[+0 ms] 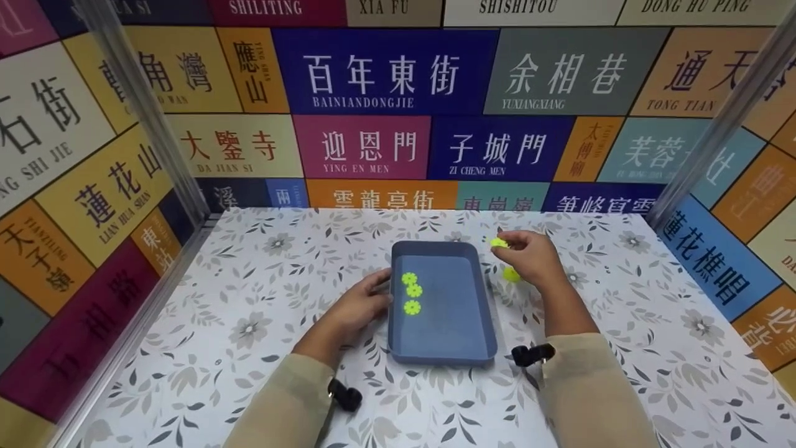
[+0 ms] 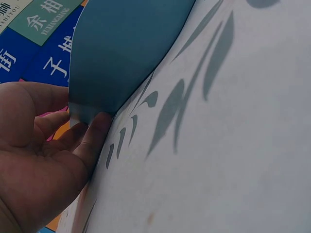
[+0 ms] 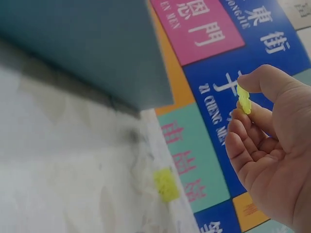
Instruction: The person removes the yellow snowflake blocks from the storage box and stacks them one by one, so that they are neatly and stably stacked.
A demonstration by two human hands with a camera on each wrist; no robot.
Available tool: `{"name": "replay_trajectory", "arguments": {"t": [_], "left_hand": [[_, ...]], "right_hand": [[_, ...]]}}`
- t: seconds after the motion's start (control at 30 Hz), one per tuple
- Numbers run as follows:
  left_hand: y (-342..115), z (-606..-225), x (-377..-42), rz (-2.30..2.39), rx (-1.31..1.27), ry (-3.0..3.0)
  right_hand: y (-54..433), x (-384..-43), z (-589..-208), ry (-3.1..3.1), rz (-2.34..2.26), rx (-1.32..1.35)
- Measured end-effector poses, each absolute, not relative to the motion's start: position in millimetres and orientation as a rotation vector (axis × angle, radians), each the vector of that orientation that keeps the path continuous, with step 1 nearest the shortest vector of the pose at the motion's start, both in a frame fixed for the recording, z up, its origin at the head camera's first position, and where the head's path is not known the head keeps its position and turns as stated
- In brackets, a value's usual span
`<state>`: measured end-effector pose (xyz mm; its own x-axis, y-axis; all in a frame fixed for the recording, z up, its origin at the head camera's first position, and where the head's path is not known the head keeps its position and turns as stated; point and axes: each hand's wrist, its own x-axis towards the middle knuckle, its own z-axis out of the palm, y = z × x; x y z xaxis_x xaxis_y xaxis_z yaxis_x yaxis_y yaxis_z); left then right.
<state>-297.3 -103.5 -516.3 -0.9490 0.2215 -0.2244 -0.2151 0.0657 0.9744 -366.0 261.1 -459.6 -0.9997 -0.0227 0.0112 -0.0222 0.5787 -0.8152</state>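
A blue-grey rectangular tray (image 1: 444, 336) lies on the table, with three yellow-green flower-shaped plastic discs (image 1: 412, 307) near its left side. My left hand (image 1: 360, 305) rests its fingertips against the outside of the tray's left wall; in the left wrist view the loosely bent fingers (image 2: 95, 138) meet the wall (image 2: 126, 53) close over the tabletop. Beyond the tray's right side, my right hand (image 1: 528, 255) pinches another flower-shaped disc (image 3: 244, 99) between thumb and index finger, seen nearly edge-on in the right wrist view. Its other fingers are curled toward the palm.
Another yellow-green piece (image 1: 511, 274) is on the table below the right hand, partly hidden by it. The table (image 1: 261, 373) has a grey leaf-and-flower cover. Panels of colored place-name signs (image 1: 385, 71) stand behind and at both sides, with clear corner posts (image 1: 715, 118).
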Motion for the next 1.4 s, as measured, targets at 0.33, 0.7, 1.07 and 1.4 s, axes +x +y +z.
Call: {"name": "replay_trajectory", "arguments": {"t": [0.33, 0.7, 1.07, 1.4], "left_hand": [[-107, -519, -300, 1.923, 0.047, 2.076], [-106, -520, -297, 1.929, 0.05, 2.075], [-106, -517, -298, 1.963, 0.023, 2.031], [-109, -520, -299, 1.968, 0.049, 2.0]], "right_hand": [[283, -373, -474, 2.779, -1.39, 0.088], [296, -374, -500, 2.791, -1.321, 0.063], [304, -375, -507, 2.689, -1.377, 0.106], [306, -374, -513, 2.669, -1.409, 0.079]]}}
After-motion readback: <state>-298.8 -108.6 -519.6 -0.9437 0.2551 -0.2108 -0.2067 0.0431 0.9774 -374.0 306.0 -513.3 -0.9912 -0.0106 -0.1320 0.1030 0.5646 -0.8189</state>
